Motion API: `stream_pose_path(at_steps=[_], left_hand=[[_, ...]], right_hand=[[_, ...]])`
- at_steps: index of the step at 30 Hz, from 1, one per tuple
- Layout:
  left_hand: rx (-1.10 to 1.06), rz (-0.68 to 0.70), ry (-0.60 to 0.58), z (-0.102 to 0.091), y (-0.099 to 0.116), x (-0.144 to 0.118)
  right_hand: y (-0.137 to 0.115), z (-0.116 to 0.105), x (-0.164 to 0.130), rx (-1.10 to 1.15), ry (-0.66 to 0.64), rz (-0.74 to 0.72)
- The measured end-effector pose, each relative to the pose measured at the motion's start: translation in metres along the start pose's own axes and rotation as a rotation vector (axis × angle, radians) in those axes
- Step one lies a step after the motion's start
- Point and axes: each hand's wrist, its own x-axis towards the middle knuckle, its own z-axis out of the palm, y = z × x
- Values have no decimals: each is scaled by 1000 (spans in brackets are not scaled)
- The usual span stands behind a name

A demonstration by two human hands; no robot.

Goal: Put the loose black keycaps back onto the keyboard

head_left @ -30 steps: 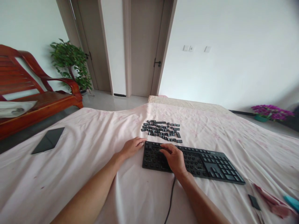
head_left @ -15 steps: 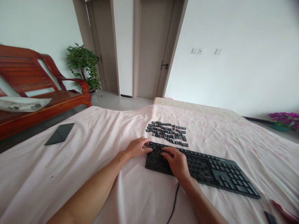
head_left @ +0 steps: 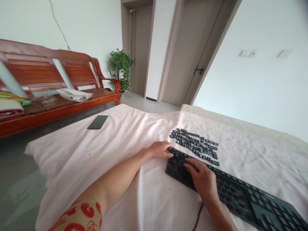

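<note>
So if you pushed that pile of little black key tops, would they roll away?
Probably not. The loose keycaps look flat and squarish, so they would likely slide or flip rather than roll. They seem small and light, so a nudge could scatter them. The soft, wrinkled pink sheet under them would probably slow them quickly.

The keyboard [head_left: 231, 192] lies on the bed [head_left: 120, 154] at lower right of the frame, under my right hand [head_left: 203, 179]; my left hand [head_left: 160, 149] rests at its left end. Loose keycaps [head_left: 193, 146] lie just behind it. A phone [head_left: 97, 122] lies far left, the bench [head_left: 48, 93] beyond.
</note>
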Motion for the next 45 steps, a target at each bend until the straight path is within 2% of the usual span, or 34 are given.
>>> stream_pose_path(at_steps=[4,7,12,19,27,36,45], left_hand=[[-10,19,12,1,0,-1],[-38,29,12,2,-1,-2],[-167,0,38,2,-3,-8],[-206,-5,36,3,-8,-7],[-177,-21,30,4,-11,-4],[-162,-59,11,1,-6,-5],[-186,-45,21,-1,-3,-6]], right_hand=[[-7,-2,0,35,-16,12],[-9,-2,1,56,-15,74],[-18,0,6,2,-18,145],[-37,9,19,-221,-127,134],[-43,10,25,-383,-223,73],[-56,8,41,-597,-429,76],[-63,8,12,-683,-336,-13]])
